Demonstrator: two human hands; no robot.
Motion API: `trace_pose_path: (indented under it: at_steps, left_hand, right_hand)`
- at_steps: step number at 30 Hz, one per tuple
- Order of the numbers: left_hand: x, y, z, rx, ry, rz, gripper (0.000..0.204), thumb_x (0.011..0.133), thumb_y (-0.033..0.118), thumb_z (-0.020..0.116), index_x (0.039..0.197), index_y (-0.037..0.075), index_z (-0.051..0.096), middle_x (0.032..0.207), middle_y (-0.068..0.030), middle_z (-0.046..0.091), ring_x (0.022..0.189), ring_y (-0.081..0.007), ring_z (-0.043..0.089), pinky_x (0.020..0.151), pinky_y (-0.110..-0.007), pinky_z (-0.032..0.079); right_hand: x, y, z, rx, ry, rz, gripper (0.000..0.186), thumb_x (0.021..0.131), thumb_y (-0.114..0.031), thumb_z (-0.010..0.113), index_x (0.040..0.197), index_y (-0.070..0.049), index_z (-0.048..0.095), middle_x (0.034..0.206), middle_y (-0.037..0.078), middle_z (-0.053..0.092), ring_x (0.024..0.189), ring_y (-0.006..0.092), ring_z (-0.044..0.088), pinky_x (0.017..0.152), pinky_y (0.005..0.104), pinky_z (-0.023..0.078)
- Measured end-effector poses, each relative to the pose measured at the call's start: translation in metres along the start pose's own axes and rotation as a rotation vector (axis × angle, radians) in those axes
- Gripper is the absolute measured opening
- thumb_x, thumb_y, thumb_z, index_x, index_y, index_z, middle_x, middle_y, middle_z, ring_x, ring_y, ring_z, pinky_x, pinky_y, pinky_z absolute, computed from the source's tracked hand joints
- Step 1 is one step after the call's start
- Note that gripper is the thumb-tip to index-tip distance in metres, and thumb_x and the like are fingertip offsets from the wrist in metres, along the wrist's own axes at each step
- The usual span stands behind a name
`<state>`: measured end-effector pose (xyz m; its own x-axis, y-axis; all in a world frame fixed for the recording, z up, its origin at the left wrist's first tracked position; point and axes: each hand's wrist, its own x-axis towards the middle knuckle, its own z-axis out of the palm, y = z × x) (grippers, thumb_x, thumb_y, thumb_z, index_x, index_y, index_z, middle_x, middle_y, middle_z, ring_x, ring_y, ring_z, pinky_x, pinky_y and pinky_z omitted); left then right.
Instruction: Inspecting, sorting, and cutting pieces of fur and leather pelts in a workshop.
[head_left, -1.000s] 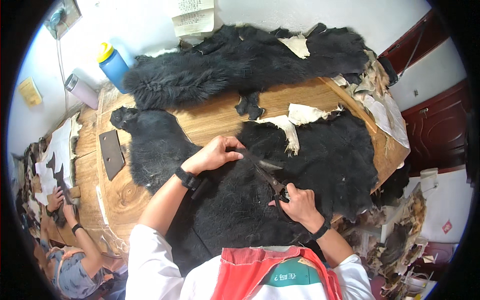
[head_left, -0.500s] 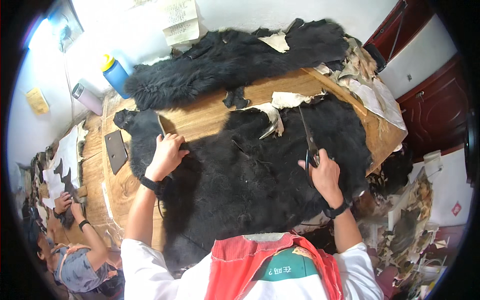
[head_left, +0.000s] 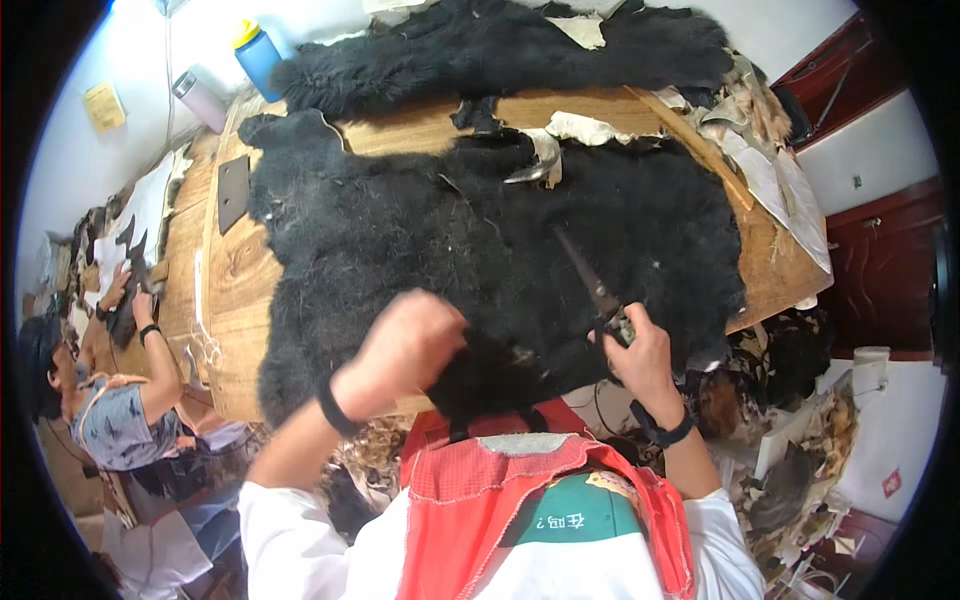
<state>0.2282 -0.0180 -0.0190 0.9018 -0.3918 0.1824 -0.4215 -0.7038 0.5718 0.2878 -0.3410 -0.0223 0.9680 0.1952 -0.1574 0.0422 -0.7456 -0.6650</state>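
A large black fur pelt (head_left: 390, 230) lies spread over the wooden table, fur side up. My right hand (head_left: 642, 355) grips a pair of scissors (head_left: 590, 275) by the handles, near the pelt's front right. Their long blades point away and to the left, over the fur. Above the pelt's front edge, left of the scissors, is my left hand (head_left: 405, 345). It looks curled, but motion smears its fingers, and I cannot make out whether fur is between them. Pale strips of turned-up hide (head_left: 590, 130) show at the pelt's far edge.
Another long black fur (head_left: 500, 60) lies along the back. A dark flat plate with holes (head_left: 233, 195), a blue bottle (head_left: 258, 62) and a pale tumbler (head_left: 200, 103) are at left. Hide scraps (head_left: 755, 140) pile up back right. A co-worker (head_left: 120, 400) handles dark fur at far left.
My left hand has left the pelt's far left part and come nearer and to the right. The scissors have drawn back from the pale strips. The pelt's front left portion has shifted.
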Motion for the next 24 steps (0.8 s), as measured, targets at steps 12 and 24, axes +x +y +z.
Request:
trace_pose_path:
  at_steps: [12, 24]
  left_hand:
    - [-0.04, 0.085, 0.105, 0.193, 0.163, -0.242, 0.034, 0.073, 0.012, 0.07, 0.105, 0.003, 0.061, 0.112, -0.0113, 0.058, 0.1, -0.0284, 0.054, 0.088, -0.039, 0.041]
    - [-0.013, 0.093, 0.159, 0.278, 0.343, -0.069, 0.027, 0.073, 0.01, 0.067, 0.098, 0.0, 0.065, 0.111, -0.0106, 0.061, 0.094, -0.024, 0.058, 0.078, -0.034, 0.048]
  right_hand:
    - [-0.03, 0.051, -0.019, -0.289, -0.195, -0.099, 0.032, 0.079, -0.029, 0.067, 0.084, 0.0, 0.054, 0.072, 0.024, 0.063, 0.071, 0.0435, 0.062, 0.064, 0.0495, 0.048]
    - [-0.041, 0.024, -0.043, 0.281, -0.506, 0.025, 0.038, 0.086, -0.036, 0.069, 0.087, 0.001, 0.06, 0.071, 0.014, 0.058, 0.064, 0.0156, 0.056, 0.06, 0.0338, 0.044]
